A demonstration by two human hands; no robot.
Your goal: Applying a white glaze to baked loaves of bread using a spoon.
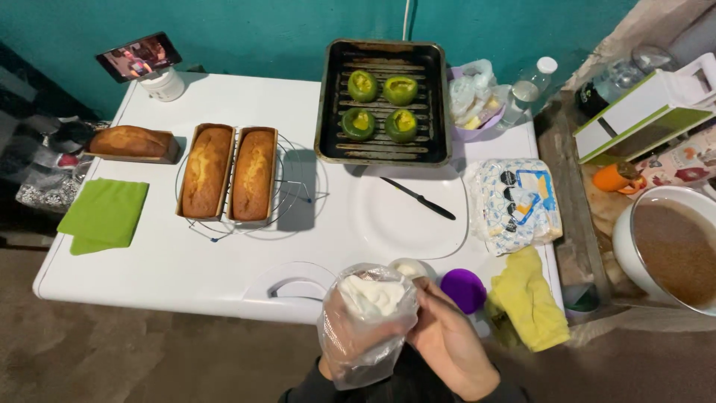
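Both hands at bottom edge, closest to cam. Left hand (pixel 356 339) is hidden inside/behind a clear plastic bag (pixel 367 322) w/ white cream in it, grip closed round the bag. Right hand (pixel 450 342) beside it, fingers curled at the bag's right side near the opening; looks like it pinches the plastic or something small, can't tell which. Bag is held up over the near edge of the white surface (pixel 224 254), just in front of a small cup (pixel 411 268) w/ white stuff and a purple lid (pixel 463 290).

Progress, judging by layout: bag looks partly filled, cup behind it not empty. Baking seems done: two loaf cakes in tins (pixel 229 173) on a wire rack, a third loaf (pixel 133 142) left of them, none has cream on it. Four green peppers (pixel 381 104), hollowed w/ yellowish filling, sit in a dark roasting tray (pixel 383 101). White plate (pixel 406 213) bare except a black knife (pixel 418 198).

Packages etc.: soft white/blue printed pack (pixel 514 203) right of plate, lumpy, rectangular-ish. Yellow cloth (pixel 529 298) below it. Clear bottle, white cap (pixel 527 92), right of tray. Folded green napkin (pixel 104 214) far left. Phone (pixel 139 56), screen lit, propped on a white jar at back left. White/green box (pixel 645 116) off the surface, far right.
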